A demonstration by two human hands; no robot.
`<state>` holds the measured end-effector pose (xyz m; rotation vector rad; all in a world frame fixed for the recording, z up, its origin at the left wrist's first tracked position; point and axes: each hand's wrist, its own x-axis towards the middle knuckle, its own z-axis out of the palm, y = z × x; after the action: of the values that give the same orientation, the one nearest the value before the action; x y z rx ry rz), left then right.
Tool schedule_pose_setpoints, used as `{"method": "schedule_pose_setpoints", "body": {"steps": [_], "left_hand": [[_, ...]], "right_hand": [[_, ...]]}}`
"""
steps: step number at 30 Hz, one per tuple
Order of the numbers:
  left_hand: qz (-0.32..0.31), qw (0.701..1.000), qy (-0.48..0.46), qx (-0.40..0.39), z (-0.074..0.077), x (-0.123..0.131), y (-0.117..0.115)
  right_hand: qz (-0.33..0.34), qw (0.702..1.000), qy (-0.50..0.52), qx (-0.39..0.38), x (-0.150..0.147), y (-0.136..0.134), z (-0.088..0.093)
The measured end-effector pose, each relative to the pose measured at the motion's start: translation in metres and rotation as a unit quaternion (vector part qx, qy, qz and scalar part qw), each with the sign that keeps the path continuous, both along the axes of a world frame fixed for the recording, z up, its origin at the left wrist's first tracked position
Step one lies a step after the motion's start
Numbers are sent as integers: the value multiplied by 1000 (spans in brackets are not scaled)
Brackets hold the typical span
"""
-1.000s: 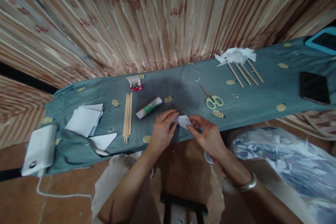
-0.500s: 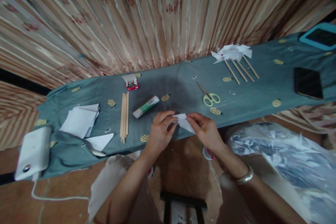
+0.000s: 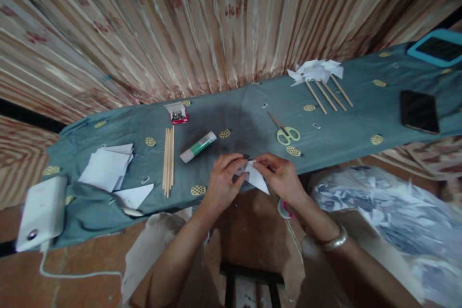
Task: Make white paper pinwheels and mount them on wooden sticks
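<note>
A small white piece of paper (image 3: 257, 179) is held between my two hands at the table's front edge. My left hand (image 3: 227, 178) pinches its left side, thumb below and fingers above. The right side is gripped by the thumb and fingers of my right hand (image 3: 279, 173). One pointed corner of the paper hangs down between the hands. Beyond them lie scissors (image 3: 288, 134) with green handles. A glue stick (image 3: 198, 147) rests to the left, beside a bundle of wooden sticks (image 3: 168, 161). Fingers partly cover the paper's upper edge.
An open red box (image 3: 178, 114) holds small metal pins. Paper squares (image 3: 105, 168) and a white triangle (image 3: 134, 196) lie left, near a white device (image 3: 42, 214). Paper pinwheels (image 3: 317, 72), a phone (image 3: 419, 110) and a blue-framed tablet (image 3: 438, 48) are right. A plastic bag (image 3: 382, 207) stands below.
My fingers have drawn closer together on the paper, and its pointed corner now hangs lower. My left hand has shifted slightly right. The whole view has moved a little.
</note>
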<state>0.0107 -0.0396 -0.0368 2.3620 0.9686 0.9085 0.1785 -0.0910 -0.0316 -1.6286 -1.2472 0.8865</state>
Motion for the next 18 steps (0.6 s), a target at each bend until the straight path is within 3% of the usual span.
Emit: {"method": "schedule_pose_setpoints", "body": {"steps": [11,18], "left_hand": [[-9,1000,-26,8,11,16,4],[-17,994,-90,-57,17,7,1]], "right_hand": [[-2,1000,31,4,4,1,2],[-88,988,128,16,22,8,8]]}}
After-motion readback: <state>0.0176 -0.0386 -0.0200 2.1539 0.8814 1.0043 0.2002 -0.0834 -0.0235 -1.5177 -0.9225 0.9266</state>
